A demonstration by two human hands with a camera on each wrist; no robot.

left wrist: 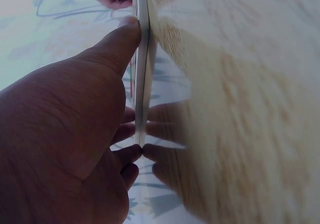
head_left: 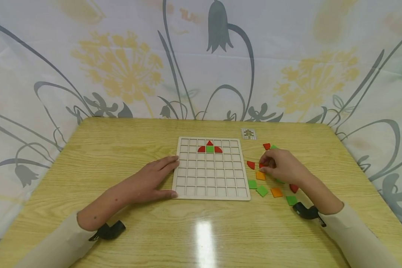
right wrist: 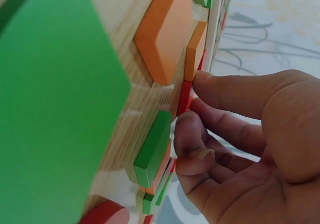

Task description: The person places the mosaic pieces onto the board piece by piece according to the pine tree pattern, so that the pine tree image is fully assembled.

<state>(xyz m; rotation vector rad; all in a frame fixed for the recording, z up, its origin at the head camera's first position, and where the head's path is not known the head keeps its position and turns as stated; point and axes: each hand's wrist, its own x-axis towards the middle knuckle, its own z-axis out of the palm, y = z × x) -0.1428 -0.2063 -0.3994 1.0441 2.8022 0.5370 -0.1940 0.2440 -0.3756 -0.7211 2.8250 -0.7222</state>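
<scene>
A pale wooden grid board [head_left: 211,182] lies on the table, with a red triangle [head_left: 210,143], a green square [head_left: 210,149] and two red quarter-round pieces [head_left: 218,149] in its upper cells. My left hand [head_left: 154,178] rests along the board's left edge, fingers extended; the left wrist view shows thumb and fingertips touching the board's side [left wrist: 143,64]. Right of the board, my right hand [head_left: 281,165] pinches a red piece [right wrist: 185,97] between thumb and fingers, low at the table. Its full outline is hidden by the fingers. An orange square [head_left: 260,175] is just below it.
Loose pieces lie around the right hand: a red quarter-round [head_left: 251,165], green squares [head_left: 262,191], another orange square [head_left: 276,192] and more red ones [head_left: 293,188]. A small patterned card [head_left: 248,134] lies beyond the board's upper right corner. A flowered cloth [head_left: 194,74] hangs behind the table.
</scene>
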